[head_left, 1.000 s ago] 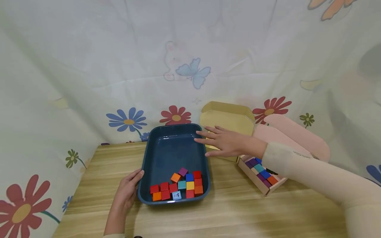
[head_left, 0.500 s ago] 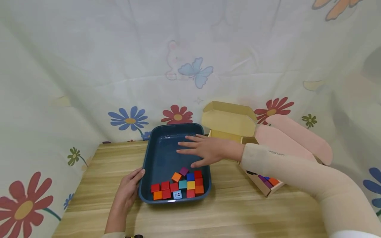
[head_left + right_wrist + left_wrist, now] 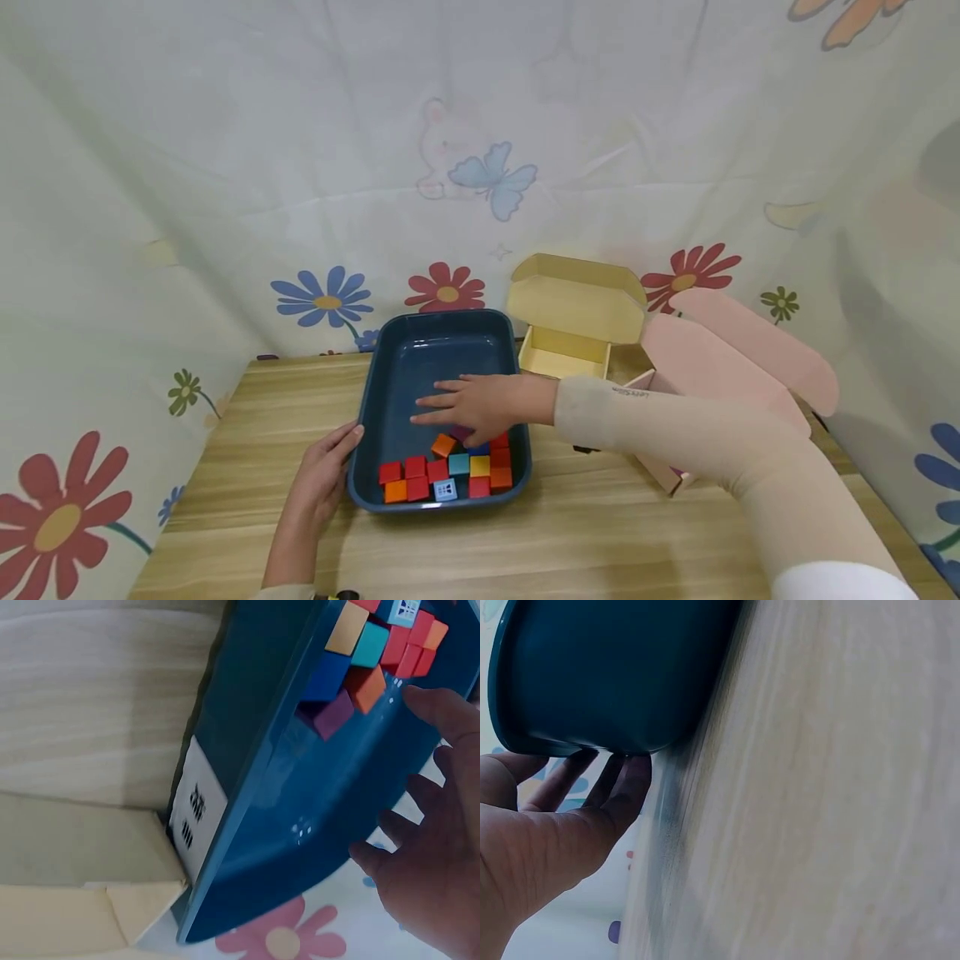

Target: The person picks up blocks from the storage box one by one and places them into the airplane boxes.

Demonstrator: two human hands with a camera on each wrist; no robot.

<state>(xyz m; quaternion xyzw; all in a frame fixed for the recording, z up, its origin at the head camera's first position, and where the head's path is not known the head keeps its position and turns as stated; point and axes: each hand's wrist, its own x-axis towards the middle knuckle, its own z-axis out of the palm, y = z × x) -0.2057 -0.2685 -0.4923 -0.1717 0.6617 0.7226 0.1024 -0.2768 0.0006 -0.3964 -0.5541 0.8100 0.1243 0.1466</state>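
A dark blue tray [image 3: 420,375] lies on the table, with several coloured cubes gathered at its near end. Among them are a light-blue printed cube [image 3: 445,489], an orange cube [image 3: 443,446] and a purple cube [image 3: 333,715]. My left hand [image 3: 322,475] holds the tray's left side, its thumb at the rim; the left wrist view has its fingertips [image 3: 636,766] against the outer wall. Over the tray hovers my right hand [image 3: 480,407], fingers spread and nothing in it. In the right wrist view it stands apart from the cubes.
Behind my right forearm stands a yellow box [image 3: 570,354] with its lid up. Right of it is a pink box [image 3: 720,375], mostly covered by my sleeve. A white label [image 3: 196,806] is on the tray's side. A flowered curtain [image 3: 337,208] hangs behind the table.
My right hand has moved left and nearer, from the tray's right rim to above the cubes. My forearm now covers most of the pink box. The left hand stays at the tray.
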